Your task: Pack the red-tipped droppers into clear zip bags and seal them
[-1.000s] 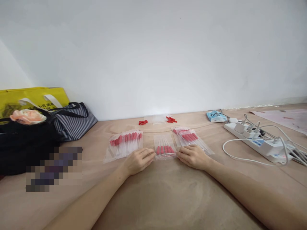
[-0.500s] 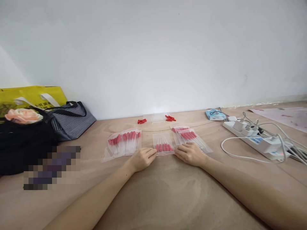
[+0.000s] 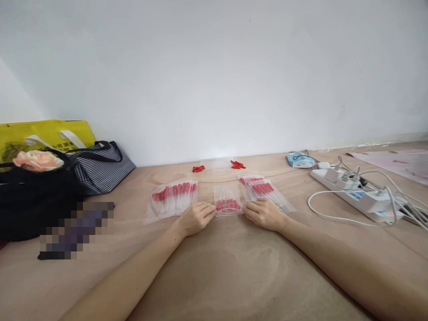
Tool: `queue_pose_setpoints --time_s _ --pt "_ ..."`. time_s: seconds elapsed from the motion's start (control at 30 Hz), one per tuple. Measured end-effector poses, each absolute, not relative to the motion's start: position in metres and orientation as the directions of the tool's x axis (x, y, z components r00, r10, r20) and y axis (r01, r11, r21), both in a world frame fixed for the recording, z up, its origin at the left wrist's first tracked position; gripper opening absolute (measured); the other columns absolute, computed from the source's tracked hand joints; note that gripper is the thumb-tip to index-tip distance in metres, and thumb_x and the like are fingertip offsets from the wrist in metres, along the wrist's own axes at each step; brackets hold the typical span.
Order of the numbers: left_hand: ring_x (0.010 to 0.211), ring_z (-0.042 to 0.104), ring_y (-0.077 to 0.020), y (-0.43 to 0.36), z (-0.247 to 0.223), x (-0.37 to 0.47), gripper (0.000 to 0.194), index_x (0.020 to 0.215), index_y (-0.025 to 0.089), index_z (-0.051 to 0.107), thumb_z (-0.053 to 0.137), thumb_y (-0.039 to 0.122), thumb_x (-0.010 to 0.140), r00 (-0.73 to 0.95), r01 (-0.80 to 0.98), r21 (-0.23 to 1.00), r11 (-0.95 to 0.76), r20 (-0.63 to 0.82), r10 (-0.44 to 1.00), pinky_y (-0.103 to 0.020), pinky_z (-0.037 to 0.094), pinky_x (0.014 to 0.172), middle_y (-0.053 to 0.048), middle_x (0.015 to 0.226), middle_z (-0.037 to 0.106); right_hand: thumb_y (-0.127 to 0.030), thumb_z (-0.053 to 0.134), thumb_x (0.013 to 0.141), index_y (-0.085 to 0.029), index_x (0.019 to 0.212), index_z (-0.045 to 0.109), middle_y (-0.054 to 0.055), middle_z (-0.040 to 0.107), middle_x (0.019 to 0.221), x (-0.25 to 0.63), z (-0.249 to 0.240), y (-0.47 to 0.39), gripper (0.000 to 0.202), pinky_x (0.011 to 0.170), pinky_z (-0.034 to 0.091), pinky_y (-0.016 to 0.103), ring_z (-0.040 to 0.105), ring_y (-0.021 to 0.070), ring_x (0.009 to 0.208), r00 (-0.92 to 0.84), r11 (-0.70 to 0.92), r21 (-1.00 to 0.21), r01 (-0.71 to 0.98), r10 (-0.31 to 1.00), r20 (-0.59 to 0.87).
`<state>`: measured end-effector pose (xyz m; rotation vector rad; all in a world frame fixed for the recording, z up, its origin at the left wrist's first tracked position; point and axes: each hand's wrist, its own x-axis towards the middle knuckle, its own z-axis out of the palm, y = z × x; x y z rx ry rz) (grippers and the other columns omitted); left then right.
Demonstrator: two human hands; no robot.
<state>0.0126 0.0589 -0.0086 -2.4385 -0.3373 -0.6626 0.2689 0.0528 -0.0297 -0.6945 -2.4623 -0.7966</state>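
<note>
A clear zip-lock bag (image 3: pixel 228 194) lies flat between my hands. It holds several white sticks with red tips, the red ends toward me. My left hand (image 3: pixel 197 217) has its fingers closed on the bag's near left corner. At the near right corner, my right hand (image 3: pixel 265 214) pinches the same edge. Between them the bag's near edge bows into a curve. Left of my hands lie overlapping filled bags (image 3: pixel 172 200) with similar red-tipped sticks. More filled bags (image 3: pixel 264 191) lie just beyond my right hand.
Near the wall are two small piles of red pieces (image 3: pixel 198 169) (image 3: pixel 237 165) with white sticks (image 3: pixel 220 166) between them. A power strip (image 3: pixel 354 196) with looping cables and a blue mask (image 3: pixel 300 159) sit right. A striped bag (image 3: pixel 100 169) and black bag (image 3: pixel 36 205) stand left.
My left hand has shifted slightly away from me. The zip-lock bag's near edge, straighter before, is now bowed. My right hand has barely moved.
</note>
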Motion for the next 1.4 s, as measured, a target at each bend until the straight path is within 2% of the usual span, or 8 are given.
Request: queue_pose_setpoints --time_s 0.27,0.43,0.57,0.73,0.87,1.03,1.2,1.4 --pt "0.068 0.062 -0.0151 0.059 -0.007 0.013 0.016 0.077 0.01 0.057 0.043 0.006 0.083 0.804 0.367 -0.442 -0.818 0.593 0.04 -0.028 0.054 0.062 -0.005 0.074 0.066 -0.014 0.039 0.085 -0.015 0.067 0.057 0.0 0.051 0.057 0.269 -0.031 0.056 0.026 0.05 0.02 0.027 0.039 0.0089 0.05 -0.764 0.702 0.471 0.534 0.162 0.625" --pt "0.07 0.063 -0.0143 0.057 -0.004 0.017 0.015 0.08 0.013 0.058 0.045 0.008 0.083 0.791 0.389 -0.441 -0.809 0.611 0.048 -0.029 0.055 0.066 -0.005 0.078 0.067 -0.016 0.041 0.085 -0.015 0.065 0.056 -0.001 0.05 0.056 0.268 -0.029 0.055 0.025 0.05 0.021 0.027 0.037 0.0084 0.048 -0.728 0.7 0.43 0.57 0.187 0.66" --pt "0.063 0.062 -0.0138 0.056 -0.002 0.019 0.015 0.078 0.012 0.058 0.044 0.007 0.082 0.786 0.381 -0.443 -0.811 0.618 0.031 -0.029 0.055 0.061 -0.005 0.072 0.066 -0.018 0.042 0.085 -0.016 0.069 0.057 0.0 0.052 0.058 0.265 -0.027 0.053 0.022 0.05 0.021 0.027 0.04 0.0084 0.051 -0.713 0.694 0.409 0.592 0.216 0.667" --pt "0.063 0.061 -0.0143 0.056 -0.002 0.019 0.013 0.078 0.011 0.058 0.046 0.006 0.08 0.784 0.376 -0.445 -0.813 0.621 0.022 -0.029 0.054 0.062 -0.006 0.073 0.066 -0.017 0.042 0.085 -0.016 0.073 0.058 -0.001 0.052 0.058 0.262 -0.028 0.054 0.02 0.05 0.022 0.027 0.042 0.008 0.052 -0.717 0.681 0.434 0.59 0.195 0.669" --pt "0.067 0.062 -0.0136 0.056 -0.003 0.022 0.012 0.081 0.013 0.058 0.047 0.008 0.081 0.784 0.38 -0.441 -0.813 0.619 0.031 -0.029 0.054 0.066 -0.005 0.078 0.067 -0.015 0.042 0.085 -0.016 0.068 0.058 -0.002 0.05 0.055 0.26 -0.029 0.056 0.023 0.05 0.022 0.027 0.04 0.0078 0.05 -0.716 0.68 0.442 0.585 0.178 0.675" --pt "0.064 0.06 -0.0135 0.056 -0.005 0.024 0.012 0.076 0.012 0.058 0.048 0.008 0.081 0.774 0.394 -0.421 -0.817 0.631 0.048 -0.029 0.054 0.065 -0.005 0.073 0.066 -0.015 0.043 0.083 -0.016 0.064 0.057 -0.002 0.049 0.054 0.258 -0.027 0.054 0.023 0.05 0.021 0.027 0.038 0.0081 0.049 -0.711 0.68 0.441 0.586 0.171 0.682" --pt "0.063 0.06 -0.0136 0.056 -0.004 0.024 0.013 0.074 0.013 0.058 0.047 0.008 0.081 0.776 0.402 -0.414 -0.817 0.628 0.065 -0.029 0.053 0.064 -0.004 0.072 0.066 -0.019 0.047 0.083 -0.016 0.069 0.058 0.0 0.054 0.059 0.247 -0.025 0.052 0.019 0.051 0.021 0.027 0.042 0.0105 0.059 -0.684 0.66 0.427 0.619 0.186 0.705" --pt "0.062 0.059 -0.0136 0.055 -0.003 0.024 0.017 0.073 0.013 0.058 0.044 0.009 0.082 0.774 0.404 -0.412 -0.817 0.629 0.066 -0.028 0.053 0.062 -0.004 0.069 0.065 -0.017 0.046 0.083 -0.016 0.073 0.06 0.002 0.056 0.063 0.216 -0.028 0.057 0.017 0.052 0.023 0.027 0.043 0.0122 0.064 -0.712 0.682 0.464 0.565 0.12 0.691"
